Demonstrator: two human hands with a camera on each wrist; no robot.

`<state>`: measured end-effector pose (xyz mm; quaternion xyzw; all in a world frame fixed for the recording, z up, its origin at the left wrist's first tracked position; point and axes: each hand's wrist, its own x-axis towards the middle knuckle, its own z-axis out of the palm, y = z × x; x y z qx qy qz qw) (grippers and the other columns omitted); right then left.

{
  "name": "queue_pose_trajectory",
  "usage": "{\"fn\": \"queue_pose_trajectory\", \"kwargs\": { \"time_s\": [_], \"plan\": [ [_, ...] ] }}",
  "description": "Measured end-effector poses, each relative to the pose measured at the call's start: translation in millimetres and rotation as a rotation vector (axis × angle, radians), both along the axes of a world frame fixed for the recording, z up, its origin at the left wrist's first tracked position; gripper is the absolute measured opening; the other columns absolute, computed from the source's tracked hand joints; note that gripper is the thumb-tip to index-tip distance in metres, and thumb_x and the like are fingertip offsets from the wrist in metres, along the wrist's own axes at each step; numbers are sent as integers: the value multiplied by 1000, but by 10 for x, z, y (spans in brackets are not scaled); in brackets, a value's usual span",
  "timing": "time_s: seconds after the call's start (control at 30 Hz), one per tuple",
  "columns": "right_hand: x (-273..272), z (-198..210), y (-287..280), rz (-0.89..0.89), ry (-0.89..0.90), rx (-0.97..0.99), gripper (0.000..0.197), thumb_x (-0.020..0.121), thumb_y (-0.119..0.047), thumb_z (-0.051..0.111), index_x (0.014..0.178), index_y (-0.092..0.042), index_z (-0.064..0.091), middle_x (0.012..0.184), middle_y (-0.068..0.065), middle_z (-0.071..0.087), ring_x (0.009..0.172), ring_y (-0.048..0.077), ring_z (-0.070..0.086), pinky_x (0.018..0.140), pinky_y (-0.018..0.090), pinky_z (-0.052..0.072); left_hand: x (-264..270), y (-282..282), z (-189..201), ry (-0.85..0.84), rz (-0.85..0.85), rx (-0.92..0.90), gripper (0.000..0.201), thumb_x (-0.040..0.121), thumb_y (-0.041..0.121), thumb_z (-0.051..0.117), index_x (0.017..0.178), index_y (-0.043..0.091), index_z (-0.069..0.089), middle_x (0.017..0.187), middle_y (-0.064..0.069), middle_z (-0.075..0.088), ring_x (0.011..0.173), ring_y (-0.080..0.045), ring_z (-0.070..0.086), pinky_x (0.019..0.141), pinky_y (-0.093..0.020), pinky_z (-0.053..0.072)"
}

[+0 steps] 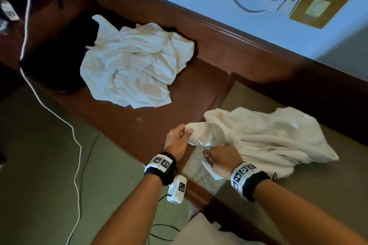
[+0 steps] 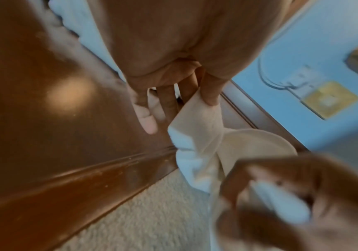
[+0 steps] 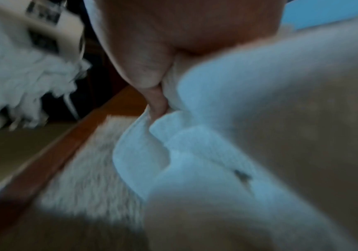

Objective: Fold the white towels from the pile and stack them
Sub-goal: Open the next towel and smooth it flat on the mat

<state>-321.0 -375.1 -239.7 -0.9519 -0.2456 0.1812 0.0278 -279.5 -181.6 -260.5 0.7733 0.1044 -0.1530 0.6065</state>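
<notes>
Both hands, left hand [image 1: 177, 139] and right hand [image 1: 223, 160], pinch one towel [image 1: 268, 137] at its near-left edge; soft and limp, best held by corners.

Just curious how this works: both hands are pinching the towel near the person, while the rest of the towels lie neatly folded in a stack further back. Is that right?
Not quite. Both the left hand and right hand do pinch the near towel, but the other towels are not folded: the head view shows them as a crumpled pile on the wooden ledge.
</notes>
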Motion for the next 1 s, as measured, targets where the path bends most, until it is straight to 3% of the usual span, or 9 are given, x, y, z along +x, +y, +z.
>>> {"fn": "queue_pose_trajectory", "kwargs": {
  "time_s": [0.07, 0.13, 0.3, 0.43, 0.53, 0.6, 0.73, 0.9, 1.0],
  "plan": [
    [-57, 120, -69, -156, -132, 133, 30, 92, -48, 39, 88, -29, 63, 76, -6, 68, 65, 21, 67, 52, 28, 39, -46, -73, 87, -39, -90, 27, 16, 99, 29, 64, 89, 18, 69, 87, -10, 72, 77, -15, 64, 81, -45, 55],
    [-117, 314, -173, -272, -262, 256, 28, 91, -53, 45, 86, -32, 64, 72, -8, 66, 59, 16, 63, 47, 28, 40, -56, -188, 220, -86, -167, 24, 20, 96, 37, 63, 90, 20, 70, 84, -8, 72, 78, -24, 67, 80, -49, 57],
    [-128, 932, -506, -445, -422, 445, 13, 92, -46, 65, 93, -33, 64, 79, -11, 67, 67, 14, 61, 55, 29, 45, 64, -641, 639, -228, -306, -95, 24, 91, 45, 64, 100, 25, 75, 88, -5, 75, 87, -33, 70, 81, -54, 57],
    [-116, 1335, -785, -515, -503, 537, 10, 90, -41, 72, 93, -32, 67, 79, -11, 68, 68, 12, 62, 57, 28, 44, 189, -964, 1083, -362, -435, -188, 38, 93, 44, 62, 95, 8, 72, 88, -19, 70, 78, -20, 60, 78, -54, 54],
    [-117, 1547, -972, -610, -534, 628, 17, 88, -49, 70, 94, -33, 68, 75, -12, 67, 68, 10, 61, 59, 36, 50, 256, -1123, 1372, -352, -529, -282, 47, 95, 40, 60, 95, -7, 62, 85, -28, 60, 80, -23, 52, 73, -54, 48],
    [-126, 1658, -1062, -623, -555, 660, 20, 87, -53, 69, 93, -34, 68, 73, -13, 65, 67, 8, 60, 58, 37, 50, 287, -1204, 1509, -345, -580, -299, 46, 95, 39, 58, 92, -7, 59, 81, -18, 54, 79, -22, 49, 72, -45, 42],
    [-122, 1871, -1166, -645, -602, 672, 11, 86, -42, 76, 89, -33, 71, 73, -14, 66, 66, 7, 61, 55, 33, 48, 294, -1317, 1750, -376, -719, -251, 29, 99, 34, 52, 87, 10, 66, 80, -1, 58, 75, -15, 53, 71, -38, 41],
    [-81, 1976, -1271, -687, -589, 651, 11, 87, -39, 75, 93, -34, 67, 69, -17, 62, 65, 6, 58, 58, 32, 47, 306, -1476, 1863, -489, -725, -196, 38, 98, 44, 58, 88, 8, 66, 77, -1, 56, 72, -17, 51, 67, -51, 43],
    [-76, 1998, -1340, -730, -541, 644, 13, 89, -47, 71, 94, -36, 68, 64, -20, 59, 62, 4, 56, 58, 28, 44, 326, -1559, 1889, -485, -733, -213, 17, 105, 21, 57, 94, 27, 70, 83, 18, 68, 78, -1, 60, 72, -26, 48]
  ]
}}
